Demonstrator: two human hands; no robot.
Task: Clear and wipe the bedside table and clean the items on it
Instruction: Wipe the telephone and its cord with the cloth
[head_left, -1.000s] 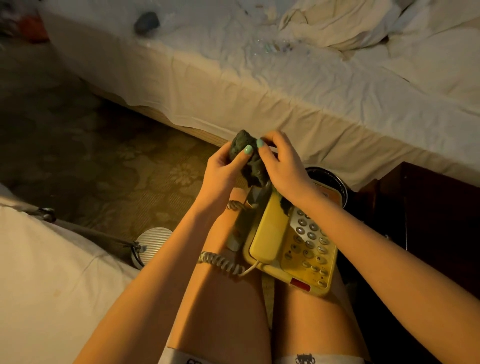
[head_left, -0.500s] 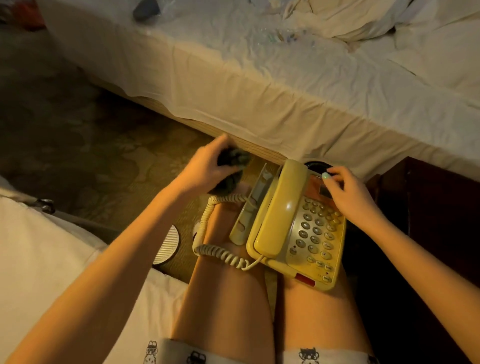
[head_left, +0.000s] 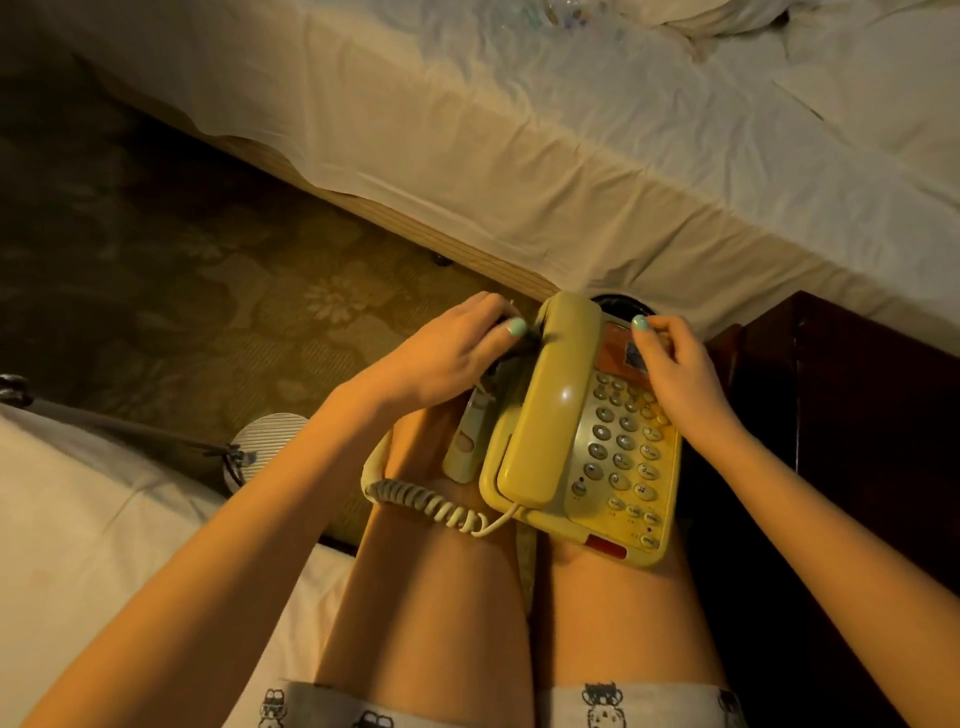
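On the lap, left hand (head_left: 447, 358) grips a dark cloth (head_left: 511, 358); right hand (head_left: 680, 379) rests open on the telephone (head_left: 582, 431).

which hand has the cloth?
The left hand, pressing a dark cloth against the phone's left side. The right hand lies bare on the keypad end.

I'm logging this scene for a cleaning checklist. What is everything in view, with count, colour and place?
phone: 1, yellow, on the lap
handset: 1, yellow, on its cradle
cord: 1, pale, coiled over left thigh
cloth: 1, dark, under left hand
round dark object: 1, behind phone, unclear
nightstand: 1, dark wood, right
bed: 1, white sheet, ahead
carpet: patterned, floor
left hand: at phone's left side
right hand: on phone's top right
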